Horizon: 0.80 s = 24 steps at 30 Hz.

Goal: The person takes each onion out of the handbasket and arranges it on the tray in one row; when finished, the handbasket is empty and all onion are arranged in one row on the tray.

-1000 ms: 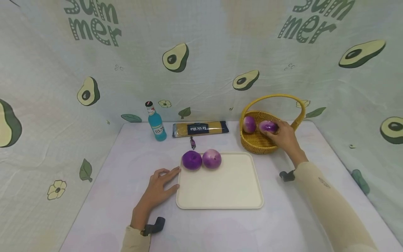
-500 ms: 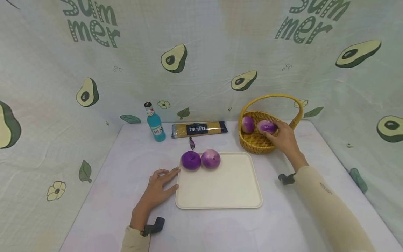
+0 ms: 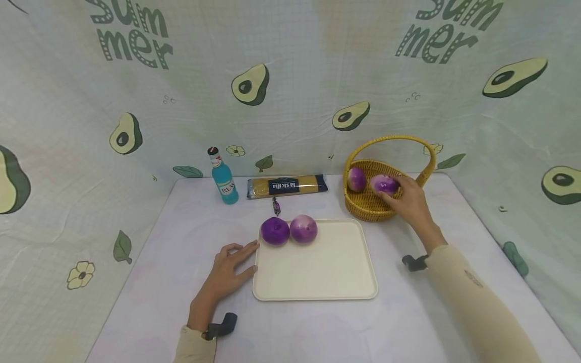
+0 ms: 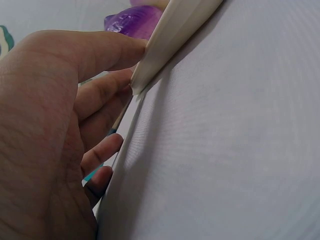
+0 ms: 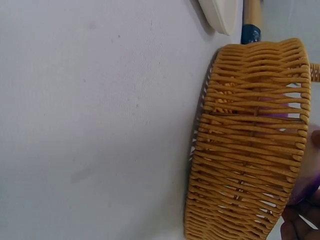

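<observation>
In the head view, my right hand (image 3: pixel 410 199) reaches into a yellow wicker basket (image 3: pixel 369 214) and grips a purple-and-white onion (image 3: pixel 383 184) between thumb and fingers. Another purple onion (image 3: pixel 357 179) lies at the basket's left side. The right wrist view has the basket wall (image 5: pixel 247 145) in front, hiding most of that hand. My left hand (image 3: pixel 227 272) rests beside the cream tray (image 3: pixel 317 272), its thumb and fingertips touching the left rim, as the left wrist view also shows. A dark purple onion (image 3: pixel 275 231) and a lighter one (image 3: pixel 303 229) sit together at the tray's back left.
Behind the tray lie a pasta packet (image 3: pixel 287 186) and a small wrapped candy (image 3: pixel 276 206). A blue bottle (image 3: pixel 225 181) stands at the back left. The basket's tall handle (image 3: pixel 395 137) arches over its opening. A printed cloth (image 3: pixel 290 75) hangs behind the table.
The view has shifted slightly. Both hands keep their places: the right on the onion in the basket, the left at the tray's rim.
</observation>
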Available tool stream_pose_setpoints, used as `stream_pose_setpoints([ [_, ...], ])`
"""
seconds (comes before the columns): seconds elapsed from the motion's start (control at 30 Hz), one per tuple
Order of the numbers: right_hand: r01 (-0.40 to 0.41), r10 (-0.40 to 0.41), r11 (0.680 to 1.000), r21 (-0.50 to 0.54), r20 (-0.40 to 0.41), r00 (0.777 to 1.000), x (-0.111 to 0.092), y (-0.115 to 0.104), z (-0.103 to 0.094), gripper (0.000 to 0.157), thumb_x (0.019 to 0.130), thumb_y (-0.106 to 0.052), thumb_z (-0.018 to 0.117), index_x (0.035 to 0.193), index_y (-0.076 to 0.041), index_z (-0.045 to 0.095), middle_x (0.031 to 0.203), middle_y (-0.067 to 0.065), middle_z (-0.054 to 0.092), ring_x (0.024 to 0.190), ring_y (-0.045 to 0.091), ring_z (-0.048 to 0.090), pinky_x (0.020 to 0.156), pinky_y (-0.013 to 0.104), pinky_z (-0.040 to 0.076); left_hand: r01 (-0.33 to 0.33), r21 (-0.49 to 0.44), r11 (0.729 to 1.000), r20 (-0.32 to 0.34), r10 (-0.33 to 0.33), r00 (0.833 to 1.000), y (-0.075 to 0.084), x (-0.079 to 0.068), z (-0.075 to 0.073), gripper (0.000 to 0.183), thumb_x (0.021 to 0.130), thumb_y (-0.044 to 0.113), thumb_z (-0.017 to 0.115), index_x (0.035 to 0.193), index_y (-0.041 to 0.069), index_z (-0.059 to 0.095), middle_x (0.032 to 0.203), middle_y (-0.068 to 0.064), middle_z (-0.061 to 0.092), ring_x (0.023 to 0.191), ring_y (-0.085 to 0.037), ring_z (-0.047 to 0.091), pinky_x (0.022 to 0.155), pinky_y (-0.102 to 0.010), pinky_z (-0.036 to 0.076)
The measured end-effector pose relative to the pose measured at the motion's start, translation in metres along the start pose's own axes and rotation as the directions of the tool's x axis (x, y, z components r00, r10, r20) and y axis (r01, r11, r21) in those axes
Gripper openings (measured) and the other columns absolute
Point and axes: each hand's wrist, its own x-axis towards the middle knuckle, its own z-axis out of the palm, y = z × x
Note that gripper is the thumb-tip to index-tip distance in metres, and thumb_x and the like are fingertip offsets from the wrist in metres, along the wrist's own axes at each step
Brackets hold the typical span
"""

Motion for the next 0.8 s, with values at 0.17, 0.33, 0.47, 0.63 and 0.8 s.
stream_pose_setpoints([
  [0.17, -0.005, 0.005, 1.0, 0.007, -0.005, 1.0, -0.005, -0.006, -0.002, 0.069, 0.092, -0.032, 0.074, 0.142, 0.006, 0.045, 0.145, 0.032, 0.04, 0.132, 0.051, 0.039, 0.107, 0.063, 0.033, -0.002, -0.001, 1.0, -0.002, 0.002, 1.0, 0.001, 0.0, 0.0, 0.06, 0.093, 0.049, 0.065, 0.149, 0.035, 0.049, 0.148, 0.016, 0.049, 0.134, -0.024, 0.036, 0.106, -0.055, 0.028],
  [0.33, -0.001, 0.001, 1.0, 0.007, -0.017, 1.0, -0.008, -0.008, -0.002, 0.069, 0.092, -0.032, 0.074, 0.142, 0.006, 0.045, 0.146, 0.032, 0.04, 0.133, 0.051, 0.037, 0.107, 0.064, 0.032, 0.0, 0.004, 1.0, -0.003, 0.0, 1.0, 0.003, -0.001, -0.001, 0.06, 0.093, 0.049, 0.066, 0.148, 0.034, 0.05, 0.148, 0.015, 0.05, 0.133, -0.025, 0.037, 0.105, -0.055, 0.029],
  [0.47, 0.007, -0.007, 1.0, 0.017, -0.025, 1.0, -0.01, -0.009, -0.002, 0.07, 0.092, -0.034, 0.074, 0.143, 0.004, 0.045, 0.147, 0.032, 0.039, 0.134, 0.051, 0.036, 0.107, 0.065, 0.031, -0.007, 0.006, 1.0, -0.008, 0.007, 1.0, 0.003, -0.001, -0.001, 0.06, 0.093, 0.048, 0.066, 0.148, 0.034, 0.05, 0.148, 0.015, 0.05, 0.133, -0.025, 0.038, 0.105, -0.056, 0.03],
  [0.63, 0.03, -0.029, 0.999, 0.024, -0.043, 0.999, -0.012, -0.011, -0.002, 0.068, 0.091, -0.032, 0.075, 0.142, 0.004, 0.047, 0.145, 0.031, 0.041, 0.134, 0.05, 0.037, 0.107, 0.064, 0.032, -0.014, 0.009, 1.0, -0.011, 0.014, 1.0, 0.002, -0.001, -0.001, 0.059, 0.093, 0.047, 0.066, 0.148, 0.034, 0.05, 0.148, 0.015, 0.05, 0.132, -0.025, 0.038, 0.103, -0.056, 0.031],
  [0.8, 0.048, -0.047, 0.999, 0.019, -0.054, 0.997, -0.013, -0.015, -0.003, 0.066, 0.09, -0.027, 0.077, 0.14, 0.004, 0.048, 0.144, 0.03, 0.043, 0.133, 0.048, 0.039, 0.108, 0.062, 0.033, -0.013, 0.011, 1.0, -0.01, 0.013, 1.0, 0.001, -0.001, -0.001, 0.059, 0.093, 0.048, 0.065, 0.149, 0.034, 0.05, 0.148, 0.015, 0.05, 0.133, -0.025, 0.038, 0.104, -0.056, 0.03],
])
